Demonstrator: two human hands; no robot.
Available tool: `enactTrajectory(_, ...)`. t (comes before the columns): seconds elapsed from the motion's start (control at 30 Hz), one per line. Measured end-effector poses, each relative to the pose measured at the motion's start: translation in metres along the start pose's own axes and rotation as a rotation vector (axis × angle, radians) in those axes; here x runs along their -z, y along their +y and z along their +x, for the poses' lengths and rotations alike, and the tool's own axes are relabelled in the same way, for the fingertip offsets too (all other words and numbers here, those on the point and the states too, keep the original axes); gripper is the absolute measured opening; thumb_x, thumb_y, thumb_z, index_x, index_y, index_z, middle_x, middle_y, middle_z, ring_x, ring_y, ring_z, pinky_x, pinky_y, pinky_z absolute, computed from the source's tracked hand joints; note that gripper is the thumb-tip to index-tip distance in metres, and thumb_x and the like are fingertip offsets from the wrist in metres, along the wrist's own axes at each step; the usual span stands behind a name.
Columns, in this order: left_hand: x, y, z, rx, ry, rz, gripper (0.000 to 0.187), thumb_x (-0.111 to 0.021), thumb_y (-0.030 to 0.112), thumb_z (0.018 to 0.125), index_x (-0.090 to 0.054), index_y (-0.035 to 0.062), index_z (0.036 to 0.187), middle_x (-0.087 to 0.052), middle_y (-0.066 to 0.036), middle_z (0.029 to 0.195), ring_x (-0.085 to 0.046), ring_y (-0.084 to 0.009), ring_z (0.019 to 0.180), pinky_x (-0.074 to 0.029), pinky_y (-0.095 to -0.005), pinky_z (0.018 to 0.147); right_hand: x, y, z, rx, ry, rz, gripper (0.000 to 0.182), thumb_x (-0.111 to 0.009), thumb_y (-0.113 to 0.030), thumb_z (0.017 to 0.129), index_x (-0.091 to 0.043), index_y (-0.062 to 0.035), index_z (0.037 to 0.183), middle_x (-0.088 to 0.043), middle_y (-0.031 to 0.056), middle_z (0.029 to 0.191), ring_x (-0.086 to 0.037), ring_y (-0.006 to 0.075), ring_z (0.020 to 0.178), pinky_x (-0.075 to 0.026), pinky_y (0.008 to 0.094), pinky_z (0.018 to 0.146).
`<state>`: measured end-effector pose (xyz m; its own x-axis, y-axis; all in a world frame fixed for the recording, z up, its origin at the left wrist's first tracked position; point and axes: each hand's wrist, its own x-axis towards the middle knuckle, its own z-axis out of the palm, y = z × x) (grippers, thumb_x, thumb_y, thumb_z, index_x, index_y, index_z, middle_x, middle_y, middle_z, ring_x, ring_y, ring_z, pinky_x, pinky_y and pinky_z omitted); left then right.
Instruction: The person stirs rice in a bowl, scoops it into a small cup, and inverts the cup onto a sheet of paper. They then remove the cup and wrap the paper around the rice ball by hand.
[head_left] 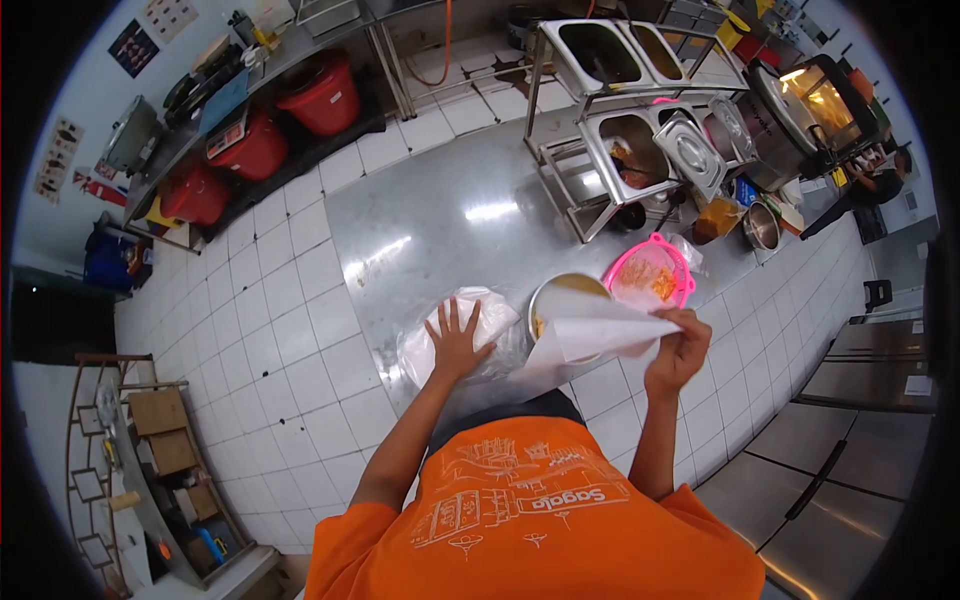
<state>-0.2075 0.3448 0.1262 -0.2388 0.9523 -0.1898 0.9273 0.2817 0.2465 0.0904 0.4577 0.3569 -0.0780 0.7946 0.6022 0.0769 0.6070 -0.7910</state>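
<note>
My left hand [457, 348] lies with spread fingers on a stack of thin white sheets or bags [483, 312] in clear plastic, at the near edge of the steel table [430, 210]. My right hand [682, 350] pinches the corner of a white sheet [590, 335], perhaps paper or thin plastic, which stretches out to the left and is blurred in part. Under and behind the sheet stands a round metal bowl [538, 292], mostly covered, with something yellowish inside. Just beyond my right hand sits a pink basket [690, 285] holding orange and pale food.
A metal rack with steel food pans [598, 128] stands at the table's far right. Near it are a steel bowl [762, 226] and a large cooker [765, 125]. Red tubs [322, 98] sit under the left counter. A person [868, 190] is at the far right, and steel cabinets [830, 450] stand at right.
</note>
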Motion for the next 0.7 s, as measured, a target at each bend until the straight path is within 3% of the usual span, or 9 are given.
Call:
enactTrajectory(0.17,0.0,0.003,0.108,-0.073,0.105,0.022,0.086,-0.058,0.063,0.091,-0.021,0.0343,0.163,-0.013,-0.031,0.165,-0.007,-0.0543,0.152,-0.013,-0.0786,0.111,0.048,0.005,-0.027,-0.207,-0.112,0.099,0.015,-0.055,0.004,0.095,-0.054,-0.002,0.108,-0.063,0.0149,0.099,-0.062,0.0257,0.092,-0.051,0.0371,0.085)
enactTrajectory(0.37,0.013,0.051,0.296,-0.306,0.021,-0.058,0.095,-0.065,0.065,0.086,-0.022,0.0305,0.163,-0.012,-0.032,0.165,-0.004,-0.0536,0.152,-0.012,-0.0771,0.113,0.046,-0.017,-0.02,-0.36,-0.368,-0.149,0.015,-0.067,0.002,0.088,-0.07,-0.0025,0.102,-0.07,0.0134,0.094,-0.068,0.0244,0.079,-0.053,0.0333,0.07)
enactTrajectory(0.47,0.047,0.103,0.322,-0.06,0.03,0.117,0.107,-0.073,0.065,0.079,-0.02,0.0241,0.163,-0.012,-0.03,0.166,-0.001,-0.0494,0.154,-0.009,-0.0741,0.116,0.031,-0.027,0.0,-0.437,-0.533,-0.151,0.014,-0.071,-0.005,0.09,-0.07,-0.0021,0.103,-0.07,0.013,0.095,-0.068,0.0271,0.082,-0.054,0.0339,0.071)
enactTrajectory(0.5,0.055,0.116,0.324,-0.012,0.063,-0.023,0.108,-0.078,0.062,0.075,-0.029,0.0174,0.161,-0.01,-0.027,0.167,0.003,-0.0447,0.155,-0.006,-0.0731,0.116,0.028,-0.023,0.0,-0.462,-0.549,-0.138,0.014,-0.071,-0.007,0.091,-0.07,-0.002,0.104,-0.07,0.013,0.095,-0.068,0.0282,0.083,-0.054,0.0341,0.072)
enactTrajectory(0.53,0.083,0.124,0.306,-0.073,0.128,-0.172,0.101,-0.077,0.065,0.076,-0.041,0.0137,0.155,-0.026,-0.027,0.162,-0.015,-0.0406,0.154,-0.013,-0.0657,0.12,0.025,-0.016,-0.002,-0.485,-0.569,-0.119,0.015,-0.071,-0.009,0.091,-0.07,-0.0019,0.104,-0.07,0.013,0.096,-0.068,0.0293,0.085,-0.054,0.0344,0.073)
enactTrajectory(0.6,0.175,0.123,0.241,-0.319,-0.167,-0.923,0.088,-0.073,0.064,0.082,-0.05,0.0117,0.149,-0.047,-0.024,0.151,-0.04,-0.0348,0.145,-0.025,-0.0538,0.121,0.01,-0.006,0.005,-0.526,-0.595,-0.08,0.016,-0.07,-0.012,0.093,-0.069,-0.0019,0.105,-0.07,0.0133,0.096,-0.068,0.0311,0.087,-0.054,0.0354,0.075)
enactTrajectory(0.67,0.225,0.095,0.158,-0.445,-0.505,-1.2,0.073,-0.065,0.059,0.092,-0.054,0.0094,0.145,-0.059,-0.017,0.139,-0.055,-0.0277,0.132,-0.034,-0.0412,0.117,-0.012,0.001,0.019,-0.57,-0.602,-0.047,0.018,-0.068,-0.015,0.094,-0.069,-0.0021,0.107,-0.069,0.0139,0.096,-0.068,0.0325,0.089,-0.053,0.0368,0.077)
enactTrajectory(0.7,0.25,0.085,0.113,-0.551,-0.505,-1.216,0.065,-0.067,0.048,0.094,-0.055,0.0085,0.144,-0.06,-0.015,0.139,-0.057,-0.0267,0.129,-0.037,-0.04,0.115,-0.026,0.011,0.023,-0.452,-0.575,-0.045,0.018,-0.068,-0.016,0.095,-0.069,-0.0025,0.107,-0.069,0.0144,0.096,-0.068,0.0333,0.088,-0.053,0.0379,0.078)
